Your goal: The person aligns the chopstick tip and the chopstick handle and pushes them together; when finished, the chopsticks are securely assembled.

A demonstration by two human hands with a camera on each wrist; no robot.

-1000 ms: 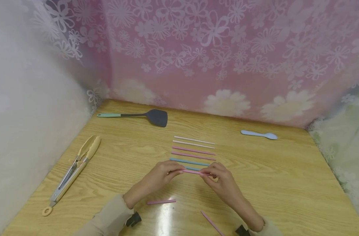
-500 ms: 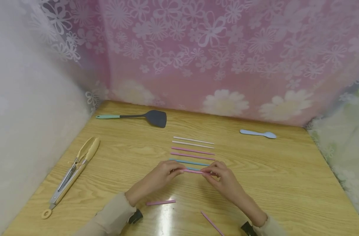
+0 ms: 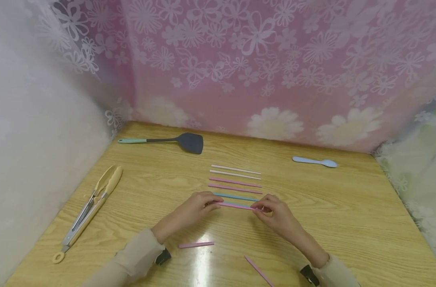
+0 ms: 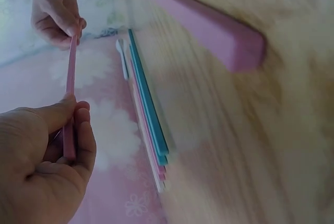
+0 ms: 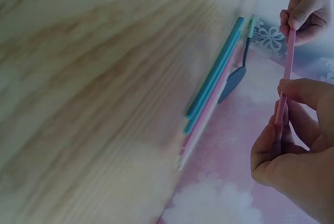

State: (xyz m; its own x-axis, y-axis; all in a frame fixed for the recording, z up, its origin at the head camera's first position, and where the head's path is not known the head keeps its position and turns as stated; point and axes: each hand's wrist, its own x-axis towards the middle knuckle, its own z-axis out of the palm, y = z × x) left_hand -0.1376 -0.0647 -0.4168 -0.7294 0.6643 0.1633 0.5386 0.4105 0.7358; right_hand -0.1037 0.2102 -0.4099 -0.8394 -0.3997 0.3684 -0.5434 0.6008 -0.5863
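Observation:
Both hands hold one pink chopstick (image 3: 236,205) level above the table, in front of a row of chopsticks. My left hand (image 3: 200,204) pinches it near its left end, thumb and fingers bent around it in the left wrist view. With thumb and fingertips, my right hand (image 3: 279,215) pinches the other end. Just behind lie two blue chopsticks (image 3: 236,197), the nearer one mostly hidden by the held one in the head view. Farther back in the row are two pink chopsticks (image 3: 235,182) and two white chopsticks (image 3: 236,172), roughly parallel.
Nearer the body lie a loose pink chopstick (image 3: 196,244) and another slanted pink chopstick (image 3: 258,270). Tongs (image 3: 90,211) rest at the left. A dark spatula (image 3: 190,142) and a light blue spoon (image 3: 315,161) lie toward the back, before a floral curtain (image 3: 218,59).
My right hand has slid a little to the right and my left slightly to the left, so more of the pink chopstick shows between them. The chopsticks on the table have stayed put.

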